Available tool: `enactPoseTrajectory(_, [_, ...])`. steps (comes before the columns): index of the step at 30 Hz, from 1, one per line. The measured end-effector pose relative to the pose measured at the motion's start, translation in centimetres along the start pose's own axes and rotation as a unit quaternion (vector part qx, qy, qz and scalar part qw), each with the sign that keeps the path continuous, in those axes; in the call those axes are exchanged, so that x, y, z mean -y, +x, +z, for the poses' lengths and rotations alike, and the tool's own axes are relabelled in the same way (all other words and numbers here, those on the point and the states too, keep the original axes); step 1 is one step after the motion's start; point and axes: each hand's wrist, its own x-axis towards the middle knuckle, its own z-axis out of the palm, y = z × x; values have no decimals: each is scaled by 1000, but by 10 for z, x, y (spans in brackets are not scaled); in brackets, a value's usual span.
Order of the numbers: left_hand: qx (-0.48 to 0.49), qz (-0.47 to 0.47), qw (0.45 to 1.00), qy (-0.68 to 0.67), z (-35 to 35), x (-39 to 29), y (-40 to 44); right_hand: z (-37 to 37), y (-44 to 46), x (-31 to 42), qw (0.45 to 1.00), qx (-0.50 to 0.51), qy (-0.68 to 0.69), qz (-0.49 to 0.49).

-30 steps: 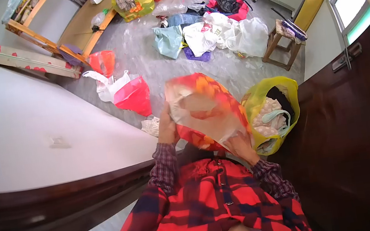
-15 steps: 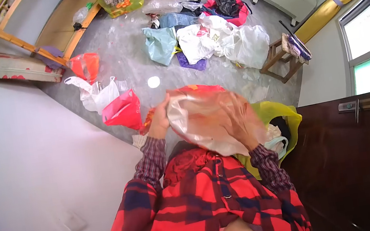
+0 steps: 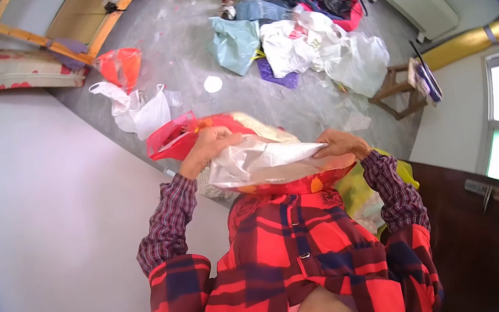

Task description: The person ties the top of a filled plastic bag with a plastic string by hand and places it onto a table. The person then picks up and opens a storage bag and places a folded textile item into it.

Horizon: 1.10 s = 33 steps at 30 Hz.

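Observation:
A red plastic bag with a silvery-white inner side [image 3: 263, 161] is stretched between my two hands in front of my chest. My left hand [image 3: 205, 150] pinches its left rim, and my right hand [image 3: 339, 144] grips the rim at the right. The bag's mouth faces up toward me, and red and orange printing shows along its near edge. Just beyond my left hand is another red bag [image 3: 170, 135] on the floor. A yellow-green bag [image 3: 362, 200] stands by my right forearm, partly hidden by it.
White plastic bags [image 3: 136, 111] and an orange-red bag [image 3: 120, 67] lie along the left wall. A pile with a teal bag [image 3: 236, 45], white bags [image 3: 291, 46] and a purple bag [image 3: 278, 74] spreads ahead. At right are a wooden stool [image 3: 404, 87] and a dark door [image 3: 453, 222].
My right hand has come out from over the bag's shiny side to its right rim. The bag is now folded lower and closer to my chest, and my view has shifted downward.

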Motion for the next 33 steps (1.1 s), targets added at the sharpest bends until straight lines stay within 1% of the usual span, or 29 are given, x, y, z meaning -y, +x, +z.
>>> enactPoseTrajectory(1, [-11,-2,1000,-2,-11,-2,6,-4,14,3,998,22,57,-13])
enactPoseTrajectory(2, [-134,55,989,7,-18,-5,9,-6,28,3,998,27,56,-23])
enactPoseTrajectory(3, [-252,110,961,17,-28,-8,15,-9,45,1,995,-89,9,36])
enactPoseTrajectory(4, [-312,202,923,-102,-35,-7,24,-14,60,1,973,-205,-38,96])
enactPoseTrajectory(5, [-352,242,891,-157,-45,-6,30,-17,76,2,974,-203,-38,93])
enactPoseTrajectory(7, [-545,218,807,-73,-50,-3,42,-27,118,13,891,-450,-39,46])
enactPoseTrajectory(9, [-558,204,803,-42,-27,8,64,-29,165,2,883,-469,26,27])
enactPoseTrajectory(10, [-427,116,882,-166,-17,-18,59,-24,203,-23,867,-498,2,-35])
enactPoseTrajectory(11, [-276,20,919,-282,-5,-43,51,-21,231,-32,847,-523,-18,-95])
enactPoseTrajectory(13, [-142,118,967,-173,8,2,84,-21,245,21,842,-521,-63,-124])
enactPoseTrajectory(14, [-149,115,967,-171,11,-13,97,-27,248,39,887,-452,-27,-89])
enactPoseTrajectory(15, [-228,34,915,-332,14,-33,107,-33,262,44,888,-450,-22,-92])
enactPoseTrajectory(16, [-298,-47,825,-478,15,-44,114,-38,271,44,894,-445,33,-54])
enactPoseTrajectory(17, [-301,-49,824,-478,0,-29,122,-43,280,47,895,-437,84,-14])
enactPoseTrajectory(19, [-220,-48,848,-480,-38,12,144,-54,293,52,893,-428,143,11])
enactPoseTrajectory(20, [-277,-116,774,-557,-51,-28,147,-53,307,45,865,-438,245,-28])
enactPoseTrajectory(21, [-279,-115,773,-558,-64,-5,171,-50,319,37,825,-443,346,-66])
enactPoseTrajectory(22, [-274,67,866,-413,-78,46,206,-60,309,59,814,-384,429,-72])
enactPoseTrajectory(23, [-252,244,905,-243,-85,15,199,-58,312,57,815,-381,431,-70])
enactPoseTrajectory(24, [-385,-78,817,-423,-85,-20,201,-55,317,50,793,-344,499,-61])
enactPoseTrajectory(25, [-386,-77,817,-421,-88,-11,214,-56,323,44,766,-307,563,-56])
enactPoseTrajectory(26, [-466,-29,763,-447,-95,13,236,-62,326,35,763,-311,563,-60])
enactPoseTrajectory(27, [-537,19,701,-469,-100,35,256,-71,325,21,887,-342,294,-101])
enactPoseTrajectory(28, [-529,91,712,-452,-103,55,262,-81,320,8,931,-343,-1,-126])
enactPoseTrajectory(29, [-520,91,721,-448,-120,73,274,-93,316,1,928,-354,0,-120])
enactPoseTrajectory(30, [-389,156,707,-569,-140,89,286,-106,310,0,909,-411,41,-63])
enactPoseTrajectory(31, [-244,210,667,-672,-151,94,295,-115,303,-5,882,-464,83,-5])
enactPoseTrajectory(32, [-245,118,710,-650,-140,-8,251,-123,296,-15,884,-452,113,22])
enactPoseTrajectory(33, [-231,115,717,-648,-139,-34,249,-135,288,-26,885,-442,139,46])
